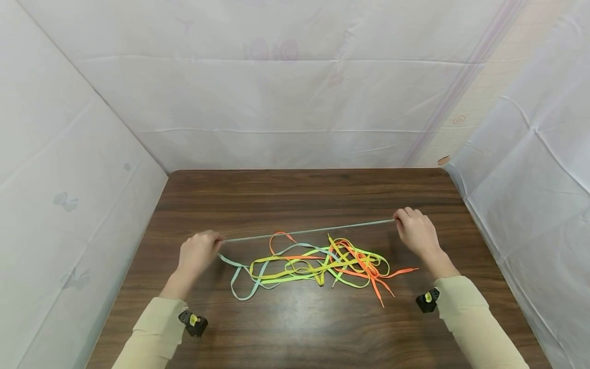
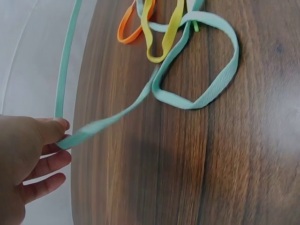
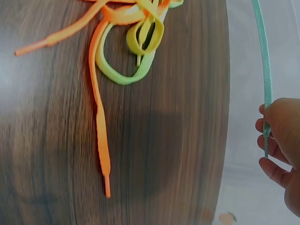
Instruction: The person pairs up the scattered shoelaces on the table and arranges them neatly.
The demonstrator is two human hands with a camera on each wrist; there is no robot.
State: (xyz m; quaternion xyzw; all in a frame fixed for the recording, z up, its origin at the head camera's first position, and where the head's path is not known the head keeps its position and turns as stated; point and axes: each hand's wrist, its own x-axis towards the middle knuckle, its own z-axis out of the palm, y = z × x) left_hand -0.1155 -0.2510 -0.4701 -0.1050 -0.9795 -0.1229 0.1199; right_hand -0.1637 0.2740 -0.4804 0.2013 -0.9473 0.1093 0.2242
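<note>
A mint-green shoelace [image 1: 309, 231] is stretched nearly straight between both hands, above a tangle of laces. My left hand [image 1: 199, 251] pinches it between thumb and fingers, and the rest of that lace [image 2: 110, 119] droops from the pinch down to a loop on the table. At the other end, my right hand [image 1: 417, 231] pinches it close to its thin tip [image 3: 266, 146]. In the pile, yellow laces [image 1: 272, 275], orange laces [image 1: 364, 261] and a lime-green lace [image 3: 123, 78] cross over one another.
The pile lies on a dark wood-grain table [image 1: 286, 328]. Pale patterned sheeting [image 1: 295, 102] stands behind the table and along both sides. Two orange lace ends [image 3: 103, 145] stick out at the pile's right side.
</note>
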